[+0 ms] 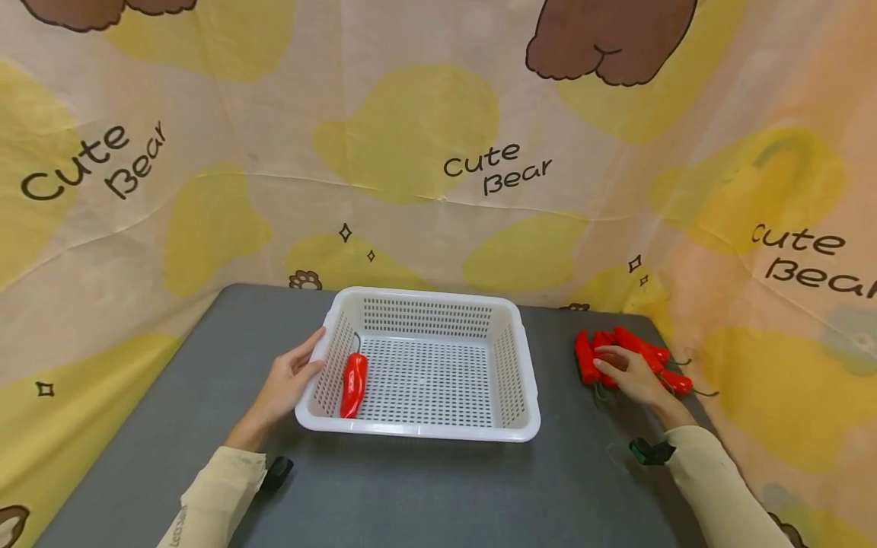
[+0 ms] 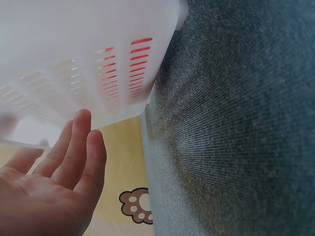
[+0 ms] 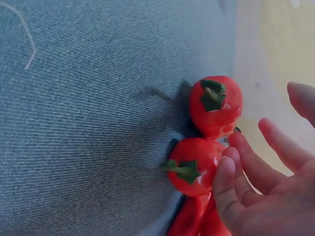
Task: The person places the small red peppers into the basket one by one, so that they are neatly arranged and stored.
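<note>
A white slotted plastic basket point(image 1: 425, 435) stands in the middle of the table, with one red chili pepper point(image 1: 353, 384) lying along its left side. At the basket's left rim my left hand point(image 1: 288, 384) holds on, and in the left wrist view its fingers point(image 2: 78, 142) lie against the outer wall. My right hand point(image 1: 633, 377) is over a pile of red chili peppers point(image 1: 633, 342) on the right. In the right wrist view its thumb and fingertips are right at the side of a pepper point(image 3: 197, 152) with a green stem, the fingers spread loosely.
The grey table point(image 1: 425, 495) ends at a fabric backdrop point(image 1: 411, 228) with yellow patches and "Cute Bear" lettering, which rises behind and along both sides. The pile lies near the table's right edge, close to the fabric.
</note>
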Action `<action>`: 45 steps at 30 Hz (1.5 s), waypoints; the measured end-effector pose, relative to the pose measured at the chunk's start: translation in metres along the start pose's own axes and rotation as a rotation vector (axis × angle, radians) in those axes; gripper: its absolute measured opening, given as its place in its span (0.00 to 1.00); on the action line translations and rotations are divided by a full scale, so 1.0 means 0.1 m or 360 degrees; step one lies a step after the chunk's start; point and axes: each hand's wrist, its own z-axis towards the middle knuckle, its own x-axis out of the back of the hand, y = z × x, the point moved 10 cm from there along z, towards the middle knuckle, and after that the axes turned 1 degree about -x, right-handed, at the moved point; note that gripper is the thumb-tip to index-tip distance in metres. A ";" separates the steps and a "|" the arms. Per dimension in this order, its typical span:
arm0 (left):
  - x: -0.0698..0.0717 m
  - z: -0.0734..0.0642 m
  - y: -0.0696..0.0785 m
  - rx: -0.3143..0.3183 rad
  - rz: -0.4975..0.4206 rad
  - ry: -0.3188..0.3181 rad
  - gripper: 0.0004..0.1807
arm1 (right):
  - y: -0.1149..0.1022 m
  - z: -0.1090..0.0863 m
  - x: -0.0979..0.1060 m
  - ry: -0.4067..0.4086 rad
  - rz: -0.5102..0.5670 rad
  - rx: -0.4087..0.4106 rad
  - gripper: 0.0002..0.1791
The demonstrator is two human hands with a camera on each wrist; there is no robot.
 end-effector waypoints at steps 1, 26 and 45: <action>0.00 0.00 0.01 -0.0002 -0.0006 0.0001 0.31 | 0.01 0.00 0.00 0.0002 0.0002 0.0000 0.25; 0.02 -0.02 0.01 -0.0014 -0.0023 0.0023 0.31 | -0.02 0.18 -0.17 0.0011 -0.0344 0.0055 0.27; 0.01 -0.02 -0.02 -0.0023 -0.0060 0.0016 0.31 | -0.08 0.23 -0.34 0.0058 -0.0412 0.0095 0.28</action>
